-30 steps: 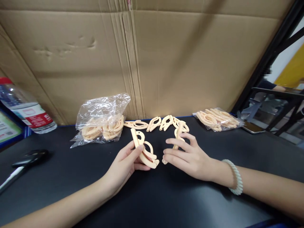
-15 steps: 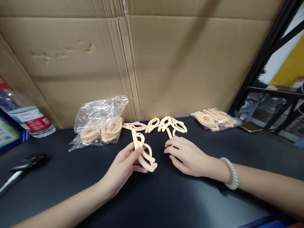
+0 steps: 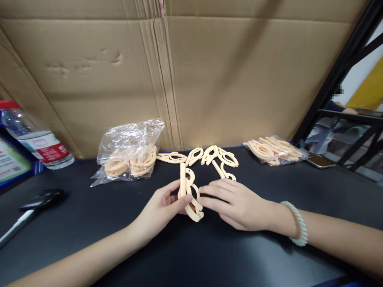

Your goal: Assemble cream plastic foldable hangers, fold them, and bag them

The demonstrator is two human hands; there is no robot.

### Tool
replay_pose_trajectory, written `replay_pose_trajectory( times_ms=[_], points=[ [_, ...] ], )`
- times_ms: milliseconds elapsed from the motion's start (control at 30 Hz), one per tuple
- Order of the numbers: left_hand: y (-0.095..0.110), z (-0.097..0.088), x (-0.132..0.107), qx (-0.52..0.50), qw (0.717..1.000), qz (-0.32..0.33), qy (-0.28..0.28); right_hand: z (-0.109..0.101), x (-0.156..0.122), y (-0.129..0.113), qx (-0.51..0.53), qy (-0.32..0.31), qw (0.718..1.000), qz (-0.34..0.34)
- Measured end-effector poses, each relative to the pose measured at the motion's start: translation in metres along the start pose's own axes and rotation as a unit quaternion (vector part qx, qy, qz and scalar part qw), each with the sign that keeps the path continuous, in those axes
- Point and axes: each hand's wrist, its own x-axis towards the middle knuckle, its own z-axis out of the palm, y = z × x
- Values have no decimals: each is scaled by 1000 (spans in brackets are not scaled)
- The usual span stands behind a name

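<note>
My left hand pinches a small stack of peach plastic hook pieces and holds it upright just above the black table. My right hand sits close to the right of it, fingers stretched out, the fingertips touching the stack. A single loose hook piece lies on the table just beyond my right hand. A row of more hook pieces lies further back by the cardboard. A pale coiled band is on my right wrist.
A clear bag of hook pieces lies at back left, another flatter bag at back right. A cardboard wall closes the back. A water bottle and a black-and-white tool lie at left. A black metal frame stands at right.
My right hand let go of the single piece, which now lies on the table, and moved left to the stack. My left hand shifted the stack right and more upright.
</note>
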Motion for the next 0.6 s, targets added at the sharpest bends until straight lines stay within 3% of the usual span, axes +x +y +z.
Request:
replay_pose_trajectory(
  times_ms=[100,300,467,600],
  points=[
    [-1,0,0,11,1000,5,-10,-1,1,-1,-17,0,999,-45],
    [-4,-1,0,39,999,24,-18,-2,3,-1,-24,0,999,-43],
    [-4,-2,2,52,998,22,-2,-1,2,1,7,-20,999,-27],
    [-4,-2,1,58,998,31,-7,-2,1,-2,83,14,996,34]
  ],
)
